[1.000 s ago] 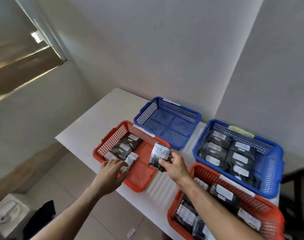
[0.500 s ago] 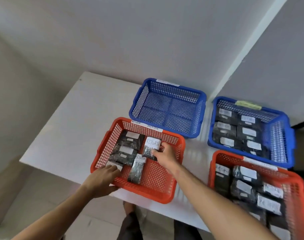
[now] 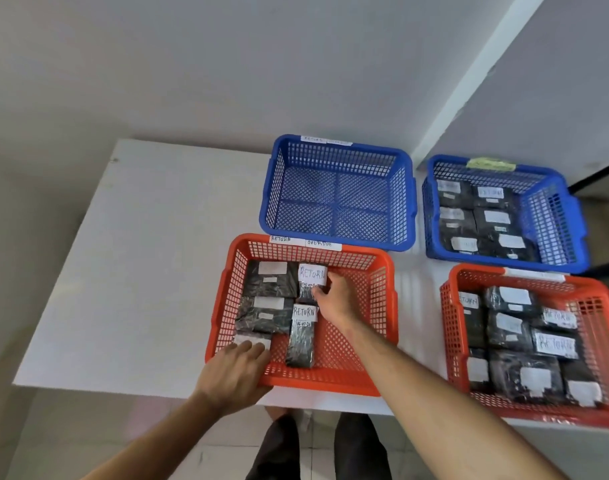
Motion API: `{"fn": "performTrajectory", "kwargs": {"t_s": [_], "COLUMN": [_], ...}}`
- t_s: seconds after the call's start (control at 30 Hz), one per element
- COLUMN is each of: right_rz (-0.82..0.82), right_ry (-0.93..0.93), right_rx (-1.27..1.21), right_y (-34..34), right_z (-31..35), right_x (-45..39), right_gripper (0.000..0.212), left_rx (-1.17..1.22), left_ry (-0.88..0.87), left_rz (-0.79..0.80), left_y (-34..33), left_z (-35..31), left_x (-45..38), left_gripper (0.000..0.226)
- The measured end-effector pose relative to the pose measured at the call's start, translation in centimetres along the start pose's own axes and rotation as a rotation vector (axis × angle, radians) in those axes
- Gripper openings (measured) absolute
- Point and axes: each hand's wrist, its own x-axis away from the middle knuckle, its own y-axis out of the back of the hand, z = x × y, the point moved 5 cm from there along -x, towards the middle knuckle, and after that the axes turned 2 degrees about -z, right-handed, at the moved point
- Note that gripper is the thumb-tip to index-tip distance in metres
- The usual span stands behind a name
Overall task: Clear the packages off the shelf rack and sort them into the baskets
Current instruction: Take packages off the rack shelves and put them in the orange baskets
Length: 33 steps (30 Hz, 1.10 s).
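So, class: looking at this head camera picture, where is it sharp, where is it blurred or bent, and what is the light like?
Head view: soft, even light with no hard shadows; the RETURN label by the right hand reads sharply, while labels in the right blue basket smear; the wide lens skews the table edges.

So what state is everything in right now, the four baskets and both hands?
Left red basket: part filled with black packages.
Left blue basket: empty.
Right blue basket: holds packages.
Right red basket: nearly full.
RETURN package: in the left red basket, pinched by the right hand.
Left hand: fingers flat on a package at the basket's near corner.
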Motion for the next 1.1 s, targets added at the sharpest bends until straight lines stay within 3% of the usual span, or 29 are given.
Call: {"fn": "performTrajectory", "kwargs": {"t_s": [0.1, 0.27, 0.4, 0.57, 0.7, 0.93, 1.1], "right_rz": [0.002, -0.047, -0.102, -0.252, -0.413, -0.647, -0.697], "right_ry": [0.011, 0.107, 0.291, 0.549, 0.586, 0.414, 0.254], "right_rx": [0.005, 0.031, 0.113, 0.307, 0.398, 0.379, 0.395], "right_y": [0.2, 1.9, 5.4, 12.8, 20.8, 39.0, 50.6], "right_z": [0.1, 0.2, 0.5, -1.0, -5.7, -19.6, -28.6], "right_x": [0.4, 2.1, 4.8, 8.8, 11.4, 17.4, 22.1], "right_gripper": [0.031, 0.039, 0.049, 0.051, 0.054, 0.059, 0.059], "left_rx": [0.033, 0.219, 0.344, 0.273, 0.201, 0.283, 0.309], "left_ry": [-0.005, 0.12, 0.167, 0.126, -0.003, -0.21, -0.372], "left_rz": [0.003, 0.038, -0.078, -0.187, -0.264, -0.238, -0.217], "left_y": [0.0, 1.0, 3.6, 7.4, 9.8, 11.5, 11.7], "left_z": [0.1, 0.2, -2.2, -8.5, -16.2, -36.6, -50.8], "left_x": [0.0, 0.4, -1.9, -8.5, -14.1, -22.6, -26.2], "left_gripper": [0.036, 0.074, 0.061, 0.079, 0.085, 0.092, 0.089]}}
